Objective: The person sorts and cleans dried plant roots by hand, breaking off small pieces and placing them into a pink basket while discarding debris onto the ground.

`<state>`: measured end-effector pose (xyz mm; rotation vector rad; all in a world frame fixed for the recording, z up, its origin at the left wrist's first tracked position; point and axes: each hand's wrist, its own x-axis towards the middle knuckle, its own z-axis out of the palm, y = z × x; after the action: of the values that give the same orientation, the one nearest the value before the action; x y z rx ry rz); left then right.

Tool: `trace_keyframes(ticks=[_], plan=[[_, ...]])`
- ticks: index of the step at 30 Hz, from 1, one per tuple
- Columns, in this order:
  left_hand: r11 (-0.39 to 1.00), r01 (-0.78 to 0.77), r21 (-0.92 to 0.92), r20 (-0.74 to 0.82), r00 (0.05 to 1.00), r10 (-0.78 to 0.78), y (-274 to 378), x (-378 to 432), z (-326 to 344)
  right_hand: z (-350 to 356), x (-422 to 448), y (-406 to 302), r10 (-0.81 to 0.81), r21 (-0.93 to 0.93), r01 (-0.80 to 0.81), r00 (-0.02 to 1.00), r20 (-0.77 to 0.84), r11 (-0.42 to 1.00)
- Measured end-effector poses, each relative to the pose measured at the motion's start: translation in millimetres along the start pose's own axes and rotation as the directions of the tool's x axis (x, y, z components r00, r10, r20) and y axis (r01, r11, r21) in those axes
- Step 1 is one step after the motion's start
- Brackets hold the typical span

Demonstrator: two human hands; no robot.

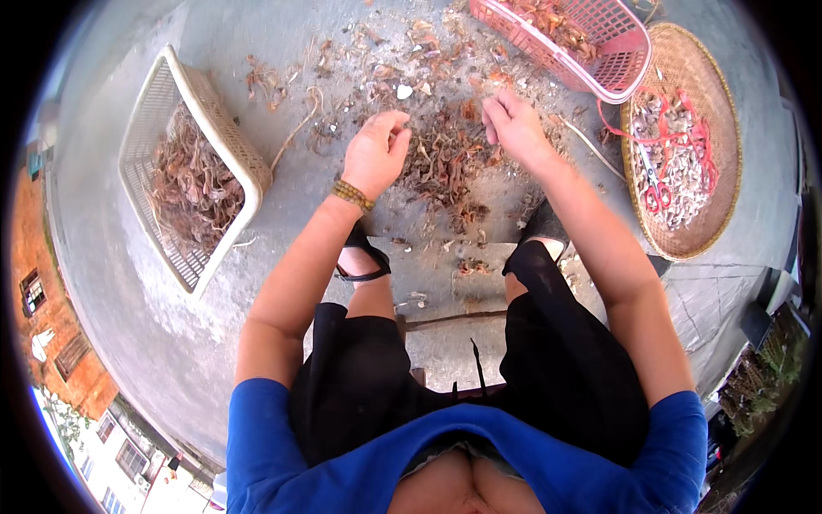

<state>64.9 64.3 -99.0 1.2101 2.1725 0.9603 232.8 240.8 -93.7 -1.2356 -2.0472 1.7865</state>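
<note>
My left hand (379,151), with a beaded bracelet (352,194) at its wrist, hangs with curled fingers over the left side of a heap of dried brown plant matter (449,160). Whether anything small sits in its fingers is hidden. My right hand (517,128) is across the heap, its thumb and fingers bent close together near some orange-brown dried scraps. I cannot make out whether it pinches one. A white chip (404,92) lies on the ground between and beyond the hands. The two hands are apart.
At left, a white plastic basket (215,135) holds dried plant matter. A pink plastic basket (578,80) stands at the upper right. Beside it, a woven tray (713,212) holds pale pieces, red-handled scissors (656,196) and red ribbon (703,151). Loose scraps litter the concrete floor (282,38).
</note>
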Motion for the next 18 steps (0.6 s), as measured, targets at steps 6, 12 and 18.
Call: trace_keyframes(ticks=[6,12,18], plan=[[0.962,-0.133,0.237,0.099,0.989,0.113,3.6,59.5,-14.9,-16.7,-7.6,25.0,0.056,-0.098,-0.056,0.998,-0.002,0.994],[0.901,-0.140,0.409,0.092,0.989,0.112,11.0,134.1,10.1,-20.5,-24.8,14.7,0.095,-0.183,-0.050,0.964,0.247,0.982],[0.898,-0.066,0.435,0.118,0.993,0.016,-0.2,141.9,35.1,-39.3,-30.4,10.7,0.108,0.150,-0.173,0.924,0.367,0.973]])
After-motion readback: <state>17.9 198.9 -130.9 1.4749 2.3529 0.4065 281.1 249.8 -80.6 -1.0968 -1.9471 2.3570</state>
